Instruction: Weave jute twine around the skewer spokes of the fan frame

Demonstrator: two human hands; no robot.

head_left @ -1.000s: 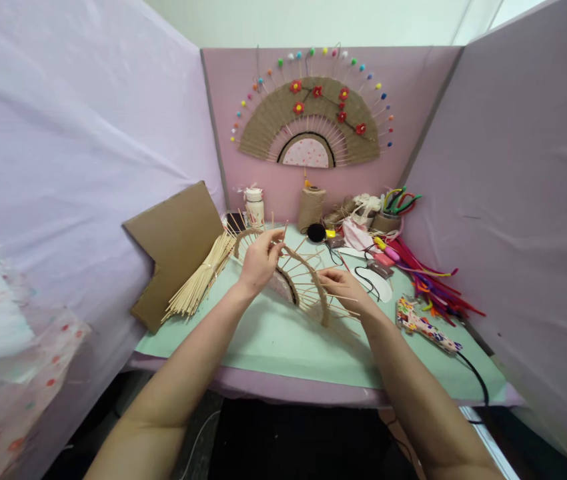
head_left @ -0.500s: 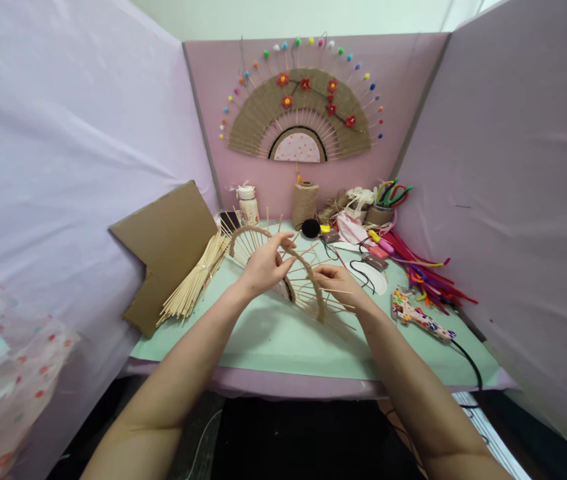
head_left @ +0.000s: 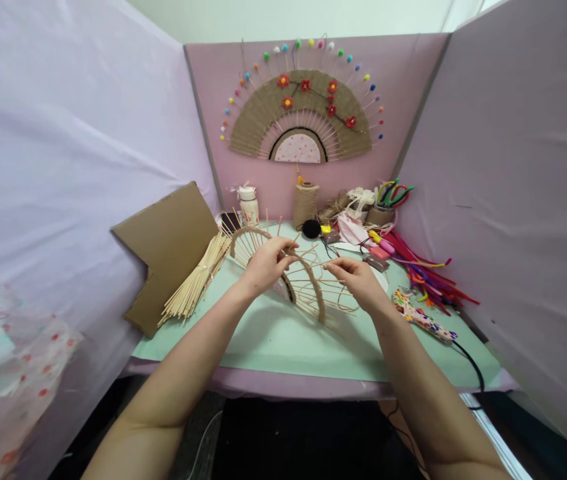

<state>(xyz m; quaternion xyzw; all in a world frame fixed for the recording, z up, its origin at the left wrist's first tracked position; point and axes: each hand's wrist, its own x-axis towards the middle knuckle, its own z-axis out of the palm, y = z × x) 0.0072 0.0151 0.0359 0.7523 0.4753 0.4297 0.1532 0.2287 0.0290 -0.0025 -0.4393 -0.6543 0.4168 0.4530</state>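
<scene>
A half-round fan frame (head_left: 320, 297) of thin sticks, with a woven twine band across them, stands tilted above the table. My left hand (head_left: 266, 264) is closed on the top of this band, thumb in front and fingers behind. Off the frame's right side, my right hand (head_left: 357, 279) pinches a thin strand of twine (head_left: 347, 309) between thumb and fingertips. Part of that strand hangs in a loop below the hand, among the stick ends. Near the left wrist, the frame's inner dark-edged half circle (head_left: 287, 291) is partly covered.
A bundle of sticks (head_left: 194, 280) and folded cardboard (head_left: 166, 250) lie left. Behind are a twine spool (head_left: 305, 205) and a white bottle (head_left: 248, 205). Pipe cleaners (head_left: 426, 280) and a patterned glue gun (head_left: 423, 317) lie right. A finished fan (head_left: 258, 120) hangs on the back panel.
My right hand has moved slightly right, away from the woven band, drawing the twine with it. My left hand stays on the fan frame.
</scene>
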